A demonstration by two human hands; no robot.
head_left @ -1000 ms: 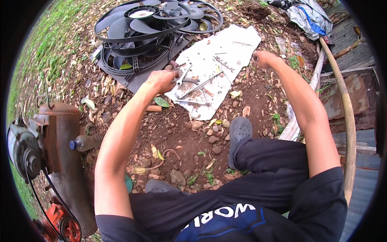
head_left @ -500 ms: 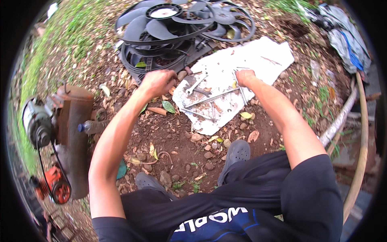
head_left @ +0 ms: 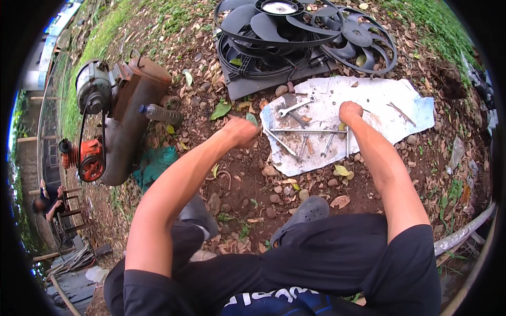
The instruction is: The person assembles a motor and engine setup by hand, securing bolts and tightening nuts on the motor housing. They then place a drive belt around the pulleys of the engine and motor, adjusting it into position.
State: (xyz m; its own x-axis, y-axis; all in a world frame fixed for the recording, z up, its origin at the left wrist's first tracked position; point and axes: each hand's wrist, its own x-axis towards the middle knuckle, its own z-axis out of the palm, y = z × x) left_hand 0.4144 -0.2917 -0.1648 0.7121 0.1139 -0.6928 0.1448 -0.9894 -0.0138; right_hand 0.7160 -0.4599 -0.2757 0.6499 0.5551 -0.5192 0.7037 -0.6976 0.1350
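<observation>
My left hand point(head_left: 242, 131) is closed in a fist just off the left edge of a dirty white sheet point(head_left: 385, 95) on the ground; its fingertips are turned away. Over the sheet's middle, my right hand point(head_left: 350, 112) is closed too, and whatever its fingers hold is hidden. Between the hands lies an open-end wrench point(head_left: 295, 107) with a dark tool point(head_left: 299, 120) against it. A long metal rod point(head_left: 308, 130) stretches across the sheet below them. Smaller wrenches point(head_left: 327, 144) and a slim bar point(head_left: 282, 143) lie nearer to me.
Black radiator fans point(head_left: 279, 39) are piled beyond the sheet. On the left stand a rusty tank point(head_left: 132, 124) with a grey motor point(head_left: 94, 87) and an orange compressor pump point(head_left: 90, 158), plus a plastic bottle point(head_left: 161, 114). Another person point(head_left: 50, 201) is far left. Stones and leaves cover the soil.
The view has swung left, so the fans and sheet appear farther right. My left hand has come nearer to me, away from the fans. My right hand stays over the sheet.
</observation>
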